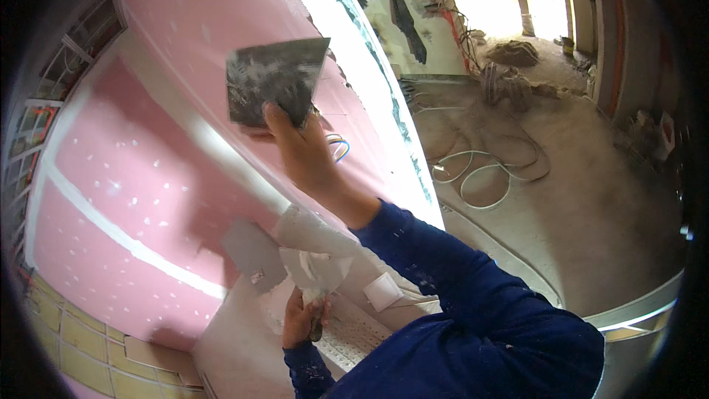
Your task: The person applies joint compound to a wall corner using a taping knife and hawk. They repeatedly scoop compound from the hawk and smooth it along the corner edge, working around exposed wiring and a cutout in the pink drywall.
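Observation:
My right hand (310,159) is raised before a pink plasterboard wall (199,7) and closed around a wide putty knife. Its thumb lies on the smeared grey blade (273,77), close to the board's white-coated edge (369,66); I cannot tell whether the blade touches the board. Lower down, my left hand (299,321) grips the handle of another putty knife, whose blade (316,270) carries white filler. A flat grey plate-like piece (255,255) shows beside that blade; what holds it is unclear.
Coloured wires (339,147) stick out of the wall by my right wrist. A white square plate (382,292) sits lower down. Pale hoses (484,181) loop over the dusty floor at right, with a rubble heap (513,53) near the bright opening. Another pink wall (140,199) has filled joints.

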Available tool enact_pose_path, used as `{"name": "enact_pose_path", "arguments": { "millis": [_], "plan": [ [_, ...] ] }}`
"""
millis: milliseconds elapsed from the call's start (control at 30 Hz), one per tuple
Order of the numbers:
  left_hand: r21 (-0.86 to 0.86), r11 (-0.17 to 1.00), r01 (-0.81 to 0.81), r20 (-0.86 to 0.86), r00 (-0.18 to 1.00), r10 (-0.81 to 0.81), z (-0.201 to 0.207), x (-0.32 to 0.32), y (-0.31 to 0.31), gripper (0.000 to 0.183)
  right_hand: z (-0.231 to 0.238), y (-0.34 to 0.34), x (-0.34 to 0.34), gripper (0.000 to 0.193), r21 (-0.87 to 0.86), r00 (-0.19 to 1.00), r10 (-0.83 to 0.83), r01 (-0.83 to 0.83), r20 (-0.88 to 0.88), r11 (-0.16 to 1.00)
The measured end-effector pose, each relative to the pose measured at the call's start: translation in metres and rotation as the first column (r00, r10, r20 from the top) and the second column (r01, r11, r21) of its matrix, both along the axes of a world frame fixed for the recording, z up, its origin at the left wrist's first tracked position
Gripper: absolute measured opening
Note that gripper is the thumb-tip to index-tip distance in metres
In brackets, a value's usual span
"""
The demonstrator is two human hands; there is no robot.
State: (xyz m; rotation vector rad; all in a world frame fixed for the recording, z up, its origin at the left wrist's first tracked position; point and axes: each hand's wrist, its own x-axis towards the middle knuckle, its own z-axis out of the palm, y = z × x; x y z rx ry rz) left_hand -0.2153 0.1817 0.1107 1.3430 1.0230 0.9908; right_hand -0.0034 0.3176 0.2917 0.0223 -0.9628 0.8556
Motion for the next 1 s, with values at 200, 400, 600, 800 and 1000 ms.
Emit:
{"name": "enact_pose_path", "arguments": {
  "millis": [200, 400, 600, 800, 1000],
  "plan": [
    [-0.006, 0.991, -0.136, -0.003, 0.991, 0.136, 0.004, -0.015, -0.023, 0.040, 0.075, 0.030, -0.001, 0.041, -0.027, 0.967, -0.247, 0.246, -0.059, 0.969],
    [-0.013, 0.980, -0.199, 0.052, 0.979, 0.199, -0.008, -0.027, -0.036, 0.039, 0.076, 0.037, -0.002, 0.047, -0.189, 0.943, -0.318, 0.296, -0.099, 0.936],
    [0.001, 0.987, -0.164, -0.008, 0.987, 0.164, -0.005, -0.026, -0.031, 0.043, 0.061, 0.040, -0.019, 0.042, -0.273, 0.906, -0.370, 0.309, -0.208, 0.911],
    [-0.012, 0.980, -0.197, 0.005, 0.980, 0.197, -0.002, -0.020, -0.030, 0.043, 0.037, 0.042, -0.029, 0.038, -0.261, 0.881, -0.327, 0.246, -0.341, 0.934],
    [-0.051, 0.980, -0.192, 0.030, 0.981, 0.194, -0.007, -0.024, -0.034, 0.043, 0.011, 0.040, -0.030, 0.036, -0.270, 0.890, -0.209, 0.102, -0.405, 0.957]
  ]
}}
